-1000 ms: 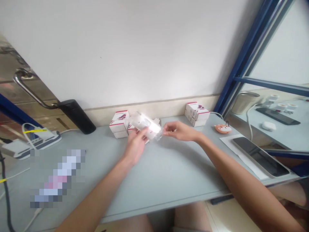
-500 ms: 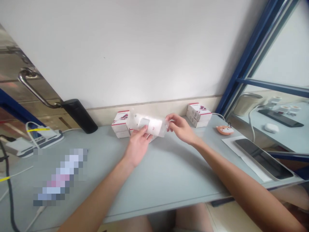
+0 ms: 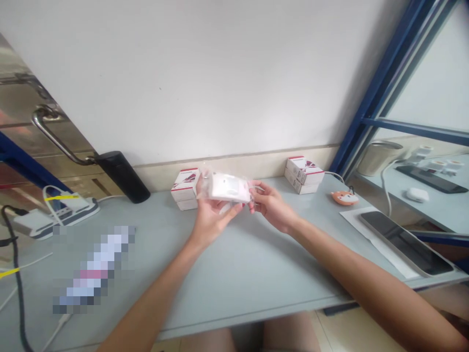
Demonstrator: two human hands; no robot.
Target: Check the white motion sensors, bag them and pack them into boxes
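White device in clear plastic wrap is held up between fingers: left hand supports from below, right hand pinches its end.

Look at that: glossy clear plastic wrap around a smooth white plastic block, and upper left, a shiny steel door handle!

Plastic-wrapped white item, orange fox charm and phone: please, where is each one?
plastic-wrapped white item (image 3: 224,187), head view, on its white front
orange fox charm (image 3: 344,198), head view, on its body
phone (image 3: 405,243), head view, on its dark screen
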